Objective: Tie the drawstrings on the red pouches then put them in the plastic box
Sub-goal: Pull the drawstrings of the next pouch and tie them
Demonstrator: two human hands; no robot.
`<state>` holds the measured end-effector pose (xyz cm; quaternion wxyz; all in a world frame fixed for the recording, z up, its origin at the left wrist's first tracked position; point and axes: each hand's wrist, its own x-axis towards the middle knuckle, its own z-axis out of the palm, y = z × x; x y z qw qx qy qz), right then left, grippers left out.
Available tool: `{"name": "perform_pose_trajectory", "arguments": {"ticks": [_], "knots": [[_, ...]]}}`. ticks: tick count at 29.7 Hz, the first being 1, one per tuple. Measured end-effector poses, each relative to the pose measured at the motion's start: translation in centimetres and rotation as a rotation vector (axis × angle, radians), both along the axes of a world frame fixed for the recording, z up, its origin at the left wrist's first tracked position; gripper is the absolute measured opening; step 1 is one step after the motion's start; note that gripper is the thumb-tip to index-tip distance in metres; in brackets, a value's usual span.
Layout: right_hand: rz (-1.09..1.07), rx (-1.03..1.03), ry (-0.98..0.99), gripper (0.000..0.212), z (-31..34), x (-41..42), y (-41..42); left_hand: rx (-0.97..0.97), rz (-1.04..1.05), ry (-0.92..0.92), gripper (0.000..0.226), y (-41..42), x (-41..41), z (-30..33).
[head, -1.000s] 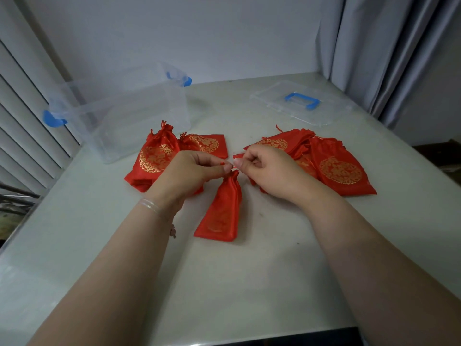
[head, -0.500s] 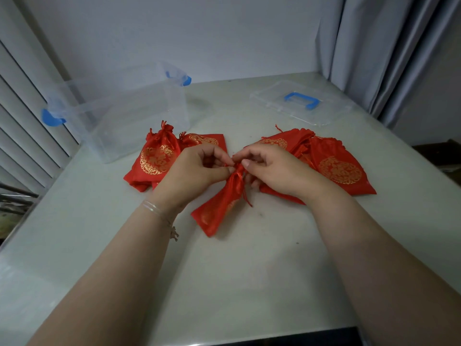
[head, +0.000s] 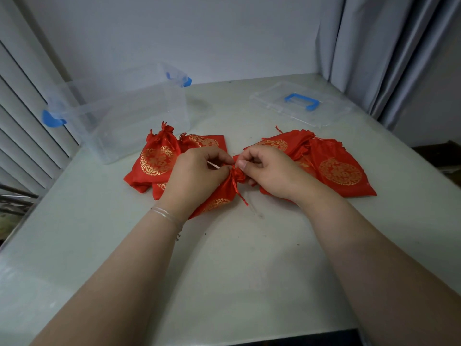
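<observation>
- A pale table (head: 224,270) is seen from above, and both forearms are stretched across it toward its middle.
- A thin bracelet (head: 164,213) is worn on the left wrist, just short of the hand.
- A red pouch (head: 219,198) with gold print is held at the middle of the table, its body slanting down to the left and partly hidden under the left hand.
- The gathered neck of this pouch is pinched by the left hand (head: 197,176), whose fingers are curled round it.
- The same neck is gripped from the other side by the right hand (head: 272,171), fingers curled and thumb pressed against the bunched cloth.
- A loose end of the drawstring (head: 240,194) is left hanging from the neck, just beside the pouch on the right.
- Whether the knot is finished cannot be told, since it is covered by the fingers.
- To the left of the held pouch, and touching the left hand, a small heap of closed pouches (head: 159,158) is laid.
- To the right of the held pouch, behind the right hand, a second heap of flat pouches (head: 336,171) is spread.
- Farther back and left of the held pouch, a clear plastic box (head: 129,116) with blue latches is stood open.
- Farther back and right of the held pouch, the clear lid (head: 274,101) with its blue handle is laid flat, near a grey curtain (head: 374,46).
</observation>
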<state>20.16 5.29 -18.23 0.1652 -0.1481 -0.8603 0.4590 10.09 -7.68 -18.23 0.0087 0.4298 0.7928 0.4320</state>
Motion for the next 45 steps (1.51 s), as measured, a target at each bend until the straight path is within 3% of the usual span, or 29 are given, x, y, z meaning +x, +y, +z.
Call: {"name": "perform_pose_trajectory", "arguments": {"ticks": [5, 11, 18, 22, 25, 35, 38, 42, 45], "knots": [[-0.004, -0.296, 0.031, 0.006, 0.0, 0.0, 0.5, 0.085, -0.033, 0.116, 0.013, 0.1, 0.4, 0.1], [0.034, -0.418, 0.014, 0.017, 0.0, 0.3, 1.2, 0.137, -0.097, 0.329, 0.011, 0.3, 0.2, -0.5], [0.057, -0.284, -0.023, 0.017, 0.1, 0.6, 1.9, 0.051, -0.118, 0.534, 0.011, 0.4, -0.1, -0.8], [0.050, 0.032, -0.080, 0.011, 0.3, 0.7, 1.6, 0.006, -0.118, 0.624, 0.023, 0.3, -0.1, -0.7], [0.010, 0.258, -0.089, 0.007, 0.1, 0.4, 1.0, -0.016, -0.075, 0.612, 0.029, 0.3, -0.4, -0.7], [-0.020, 0.430, -0.148, 0.008, 0.9, 0.8, 0.7, -0.109, -0.023, 0.594, 0.047, 0.1, -0.6, -0.3], [-0.031, 0.265, -0.049, 0.006, 0.4, 0.8, 0.8, -0.068, -0.067, 0.413, 0.024, 0.1, -0.3, -0.4], [-0.003, 0.094, 0.088, 0.004, -0.3, 0.3, 0.7, -0.109, -0.161, -0.186, 0.021, -0.4, 0.1, 0.5], [-0.074, 0.122, 0.186, 0.003, -1.0, -0.4, 1.3, 0.071, -0.221, -0.479, 0.016, -0.5, 0.3, 1.0]]}}
